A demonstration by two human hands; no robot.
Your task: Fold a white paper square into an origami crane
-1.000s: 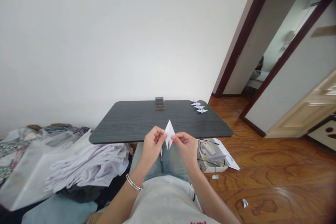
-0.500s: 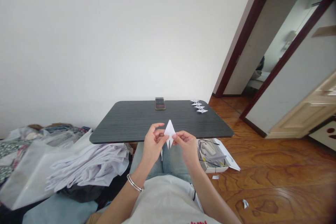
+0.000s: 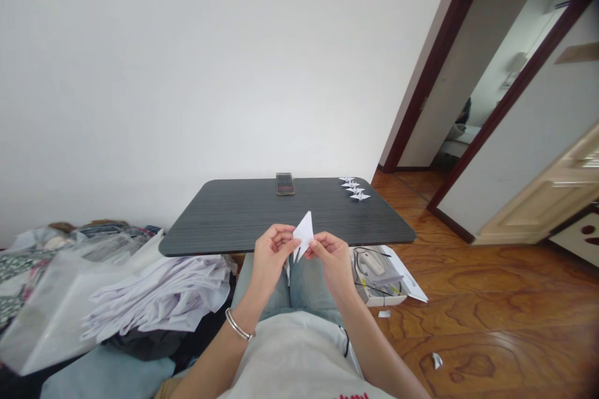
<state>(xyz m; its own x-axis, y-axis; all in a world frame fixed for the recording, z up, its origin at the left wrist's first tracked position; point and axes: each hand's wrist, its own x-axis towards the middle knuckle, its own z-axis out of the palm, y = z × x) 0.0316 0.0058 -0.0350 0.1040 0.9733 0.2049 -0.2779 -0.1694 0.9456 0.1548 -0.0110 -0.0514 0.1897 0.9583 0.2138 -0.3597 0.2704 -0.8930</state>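
- Folded white paper [image 3: 304, 232] sits between my two hands, held in the air above my lap, just in front of the near edge of the desk [image 3: 234, 218].
- It is a narrow kite shape; its sharp tip points up and leans a little to the right, and two thin points hang at its lower end.
- My left hand [image 3: 270, 259] pinches the paper's lower left edge between thumb and fingertips, closed on it.
- My right hand [image 3: 333, 257] grips the lower right edge the same way, thumb on top, fingers curled under.
- The two hands are almost touching, with the paper between them.
- A silver bracelet [image 3: 238, 325] circles my left wrist.
- On the far side of the dark desk lies a phone [image 3: 285, 184], near the middle.
- At the far right corner a row of small paper figures [image 3: 354, 189] stands, well apart from my hands.
- To the left of my legs lies a pile of white sheets [image 3: 159, 296].
- On the floor to the right, partly under the desk, an open box [image 3: 380, 277] holds cables.
- A paper scrap [image 3: 436, 361] lies on the wooden floor, near right.
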